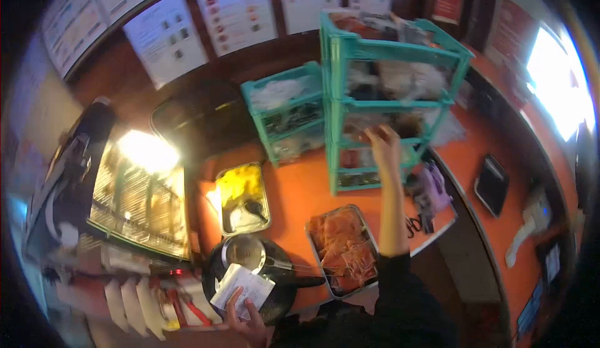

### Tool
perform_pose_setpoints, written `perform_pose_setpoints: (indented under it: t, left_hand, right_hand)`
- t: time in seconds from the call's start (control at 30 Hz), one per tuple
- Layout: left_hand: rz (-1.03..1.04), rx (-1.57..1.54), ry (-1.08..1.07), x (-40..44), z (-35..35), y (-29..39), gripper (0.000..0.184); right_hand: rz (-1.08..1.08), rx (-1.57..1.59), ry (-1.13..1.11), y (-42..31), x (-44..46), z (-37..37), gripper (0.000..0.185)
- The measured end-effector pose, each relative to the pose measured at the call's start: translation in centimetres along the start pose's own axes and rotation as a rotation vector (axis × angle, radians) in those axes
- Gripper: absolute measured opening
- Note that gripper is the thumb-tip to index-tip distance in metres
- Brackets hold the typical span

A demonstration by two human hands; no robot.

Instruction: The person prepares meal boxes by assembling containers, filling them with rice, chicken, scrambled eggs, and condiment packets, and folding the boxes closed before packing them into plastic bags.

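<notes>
My left hand (245, 326) grips a white printed paper slip or packet (245, 290), thumb and fingers around its lower edge. Beneath the paper sits a black round pan (275, 310) with a metal strainer (244, 252) at its upper edge. My right hand (382, 143) reaches up to the tall teal basket rack (337, 123), in front of a middle tier with clear plastic-wrapped items (365, 126). Its fingers are bent together at the tips; what they pinch, if anything, cannot be made out.
A metal tray of orange-red packets (342, 242) lies below my right forearm. Left of it stands a tray with yellow food (240, 185). A lower teal rack (269, 136) stands behind. A lit warming case (140, 191) is at left; a black tablet (492, 184) lies right.
</notes>
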State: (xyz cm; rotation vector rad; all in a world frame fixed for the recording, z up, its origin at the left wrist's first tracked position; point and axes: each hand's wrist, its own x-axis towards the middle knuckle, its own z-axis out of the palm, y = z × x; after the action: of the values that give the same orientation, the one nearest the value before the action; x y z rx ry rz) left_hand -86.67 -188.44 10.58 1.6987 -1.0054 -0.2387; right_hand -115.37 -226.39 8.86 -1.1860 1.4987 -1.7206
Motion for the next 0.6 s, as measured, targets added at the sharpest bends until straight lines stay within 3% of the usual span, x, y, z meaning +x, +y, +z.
perform_pose_setpoints:
  t: [0.03, 0.07, 0.1, 0.13, 0.2, 0.27, 0.33, 0.4, 0.43, 0.53, 0.6]
  left_hand:
    - [0.011, 0.031, 0.028, 0.4, 0.1, 0.9, 0.022]
    - [0.034, 0.108, 0.067, 0.1, -1.0, 1.2, 0.018]
    - [-0.024, 0.018, 0.100, -0.2, -1.3, -0.1, 0.018]
    - [-0.076, -0.065, 0.151, -0.7, -1.6, -2.1, 0.019]
    - [-0.119, 0.060, 0.200, -1.5, -3.0, -3.5, 0.022]
    - [-0.178, 0.062, 0.312, -3.0, -4.4, -4.1, 0.024]
    - [-0.205, 0.036, 0.367, -4.2, -5.8, -5.9, 0.026]
    - [-0.336, -0.071, 0.450, -6.3, -7.8, -8.2, 0.027]
    - [-0.379, -0.108, 0.483, -7.0, -8.8, -8.8, 0.027]
    - [-0.319, 0.163, 0.658, -8.2, -13.0, -9.0, 0.027]
    - [-0.261, 0.365, 0.743, -8.6, -15.3, -8.8, 0.027]
  right_hand:
    - [-0.045, 0.154, -0.180, -0.8, -1.9, -1.7, 0.031]
    - [-0.012, 0.259, -0.351, -6.8, -6.3, -2.3, 0.016]
    - [-0.031, 0.378, -0.517, -6.0, -8.0, -2.2, 0.008]
    - [0.056, 0.191, -0.579, -11.5, -12.4, -1.3, 0.008]
    - [-0.014, 0.057, -0.913, -6.9, -16.3, 1.5, 0.012]
    - [0.292, 0.048, -1.208, -8.0, -23.2, 5.4, 0.013]
    - [0.235, 0.143, -1.480, -5.7, -29.7, 10.8, 0.012]
    - [-0.038, 0.176, -1.658, -3.4, -37.0, 16.4, 0.013]
    - [-0.035, 0.235, -1.697, -4.4, -40.5, 18.7, 0.016]
    - [0.106, 0.430, -1.766, -4.6, -52.8, 26.0, 0.031]
    - [-0.231, 0.178, -1.827, -5.7, -58.0, 31.0, 0.039]
